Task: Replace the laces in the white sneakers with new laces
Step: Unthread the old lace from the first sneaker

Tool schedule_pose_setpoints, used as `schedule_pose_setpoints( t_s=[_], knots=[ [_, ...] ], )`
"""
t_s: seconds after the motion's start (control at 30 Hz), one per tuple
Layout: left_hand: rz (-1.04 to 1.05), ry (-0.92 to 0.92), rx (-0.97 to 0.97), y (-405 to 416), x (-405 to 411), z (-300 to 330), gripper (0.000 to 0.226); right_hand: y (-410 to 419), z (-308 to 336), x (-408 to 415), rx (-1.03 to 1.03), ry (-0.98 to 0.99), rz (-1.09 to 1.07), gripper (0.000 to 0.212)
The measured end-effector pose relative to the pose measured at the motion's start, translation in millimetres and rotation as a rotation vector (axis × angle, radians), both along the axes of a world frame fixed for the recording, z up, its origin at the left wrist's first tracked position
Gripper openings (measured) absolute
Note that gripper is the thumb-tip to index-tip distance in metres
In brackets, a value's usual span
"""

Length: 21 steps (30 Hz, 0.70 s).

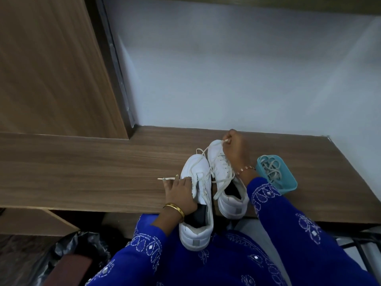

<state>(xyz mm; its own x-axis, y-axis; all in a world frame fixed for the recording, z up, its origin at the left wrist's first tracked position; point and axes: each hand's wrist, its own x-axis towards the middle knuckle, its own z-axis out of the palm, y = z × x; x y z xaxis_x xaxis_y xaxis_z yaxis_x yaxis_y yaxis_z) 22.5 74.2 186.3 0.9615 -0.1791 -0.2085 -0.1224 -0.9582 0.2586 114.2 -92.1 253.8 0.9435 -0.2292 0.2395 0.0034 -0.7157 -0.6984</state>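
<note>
Two white sneakers lie side by side on the wooden desk (103, 162), toes pointing away from me. The left sneaker (198, 205) hangs with its heel past the desk's near edge. My left hand (180, 193) rests on its outer side, fingers over the eyelet flap. A lace end (166, 178) sticks out to the left beside that hand. My right hand (237, 150) is over the toe of the right sneaker (224, 178) and pinches a white lace (225, 140) pulled up from it. Loose lace loops trail across both shoes.
A teal plastic tub (287, 183) with several coiled laces inside stands right of the shoes, near my right forearm. A wooden panel (51, 69) rises at the back left, a pale wall behind. A black bag (68, 250) sits under the desk at left.
</note>
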Motion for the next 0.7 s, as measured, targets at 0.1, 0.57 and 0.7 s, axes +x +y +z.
schedule_pose_setpoints(
  t_s=[0.1, 0.57, 0.7],
  knots=[
    [0.019, -0.011, -0.075, 1.3, -0.3, -1.5, 0.068, 10.9, -11.5, -6.4, 0.133, 0.024, 0.037, 0.028],
    [0.061, -0.038, -0.131, 3.2, -5.5, -4.3, 0.081, 36.1, -54.6, -22.9, -0.145, 0.464, 0.087, 0.037],
    [0.063, -0.026, -0.128, 4.2, -4.8, -6.4, 0.075, 38.8, -54.2, -24.3, -0.028, 0.362, 0.082, 0.018]
  ],
)
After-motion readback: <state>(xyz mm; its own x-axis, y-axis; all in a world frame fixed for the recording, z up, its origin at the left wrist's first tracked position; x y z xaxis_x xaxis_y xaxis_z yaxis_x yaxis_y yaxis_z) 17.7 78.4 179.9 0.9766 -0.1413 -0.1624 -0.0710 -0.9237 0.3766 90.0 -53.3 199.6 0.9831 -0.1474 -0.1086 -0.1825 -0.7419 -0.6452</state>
